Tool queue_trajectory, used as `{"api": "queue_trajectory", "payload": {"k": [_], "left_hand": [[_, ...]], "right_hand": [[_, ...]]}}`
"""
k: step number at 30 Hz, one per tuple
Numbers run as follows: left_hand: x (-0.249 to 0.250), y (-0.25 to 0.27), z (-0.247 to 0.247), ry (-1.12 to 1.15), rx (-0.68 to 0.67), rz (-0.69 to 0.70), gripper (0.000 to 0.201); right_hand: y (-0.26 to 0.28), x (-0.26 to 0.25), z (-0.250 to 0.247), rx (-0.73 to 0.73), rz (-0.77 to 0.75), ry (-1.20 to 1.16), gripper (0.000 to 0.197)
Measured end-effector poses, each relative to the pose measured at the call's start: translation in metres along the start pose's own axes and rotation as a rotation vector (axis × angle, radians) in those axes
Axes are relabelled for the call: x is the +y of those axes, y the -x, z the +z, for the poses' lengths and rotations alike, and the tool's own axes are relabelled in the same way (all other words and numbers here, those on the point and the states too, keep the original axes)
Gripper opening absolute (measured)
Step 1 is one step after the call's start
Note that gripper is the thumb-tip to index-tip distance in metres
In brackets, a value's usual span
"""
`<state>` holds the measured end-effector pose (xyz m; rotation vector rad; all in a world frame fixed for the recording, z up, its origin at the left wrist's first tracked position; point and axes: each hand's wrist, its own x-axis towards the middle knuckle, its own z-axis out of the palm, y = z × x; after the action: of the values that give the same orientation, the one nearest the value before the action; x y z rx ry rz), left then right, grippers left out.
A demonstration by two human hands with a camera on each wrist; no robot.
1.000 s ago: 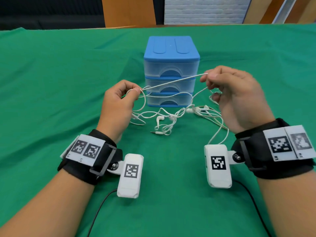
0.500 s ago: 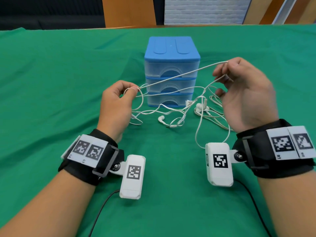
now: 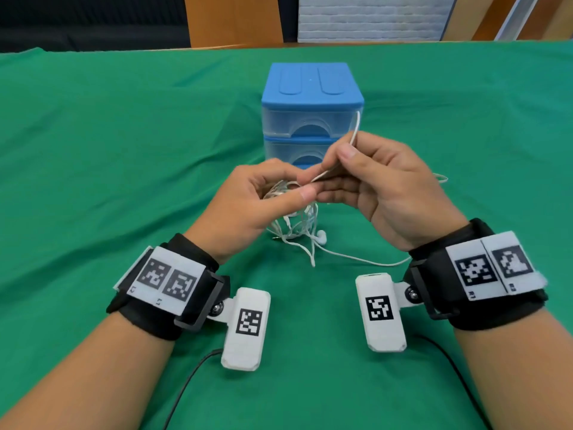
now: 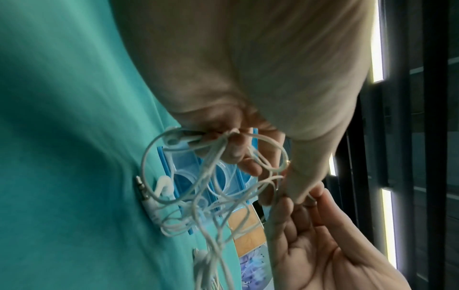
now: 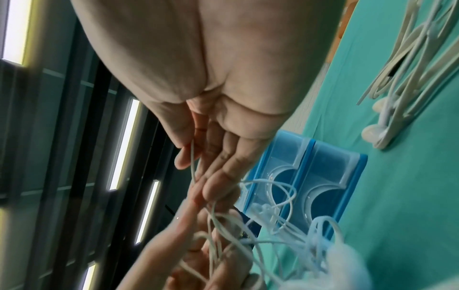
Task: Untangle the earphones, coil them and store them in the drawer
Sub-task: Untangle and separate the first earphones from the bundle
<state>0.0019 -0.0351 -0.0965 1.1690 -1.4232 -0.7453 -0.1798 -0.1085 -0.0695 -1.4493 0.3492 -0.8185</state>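
The white earphones (image 3: 299, 226) hang as a bundle of loops from my left hand (image 3: 297, 187), which pinches them between thumb and fingers just in front of the drawers. An earbud (image 3: 322, 238) dangles near the cloth. My right hand (image 3: 338, 159) touches the left and pinches one cable strand (image 3: 356, 131) that rises above its thumb. The left wrist view shows the loops (image 4: 211, 176) and the jack plug (image 4: 140, 188). The right wrist view shows the strand (image 5: 192, 162) running between my fingers. The blue drawer unit (image 3: 311, 97) stands behind, its drawers closed.
Green cloth (image 3: 124, 181) covers the table. A loose run of cable (image 3: 366, 261) trails over it toward my right wrist, and another loop (image 3: 440, 179) lies beyond my right hand. Black camera leads (image 3: 186, 386) run off my wrists at the near edge.
My hands have come together in the middle. The cable that stretched between them is now gathered into loops in my left hand, and the tangle has lifted off the cloth.
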Motion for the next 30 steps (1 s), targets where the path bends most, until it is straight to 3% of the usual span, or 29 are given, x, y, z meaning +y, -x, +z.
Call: {"api": "queue_trajectory", "payload": {"k": [3, 11, 18, 26, 30], "left_hand": [[0.0, 0.0, -0.002, -0.104, -0.067, -0.013, 0.004], [-0.004, -0.001, -0.004, -0.144, -0.089, -0.068, 0.013], [0.0, -0.002, -0.004, -0.046, -0.014, -0.055, 0.019], [0.001, 0.0, -0.005, -0.029, -0.022, -0.085, 0.023], [0.007, 0.001, -0.004, 0.007, -0.002, -0.088, 0.02]], "right_hand": [[-0.001, -0.004, -0.003, 0.093, -0.064, -0.041, 0.024], [-0.005, -0.011, -0.028, 0.454, -0.289, -0.279, 0.027], [-0.005, -0.007, -0.037, 0.596, -0.157, -0.123, 0.028], [-0.004, -0.009, -0.028, 0.604, -0.038, -0.059, 0.03], [-0.005, -0.009, -0.038, 0.799, -0.076, 0.068, 0.016]]}}
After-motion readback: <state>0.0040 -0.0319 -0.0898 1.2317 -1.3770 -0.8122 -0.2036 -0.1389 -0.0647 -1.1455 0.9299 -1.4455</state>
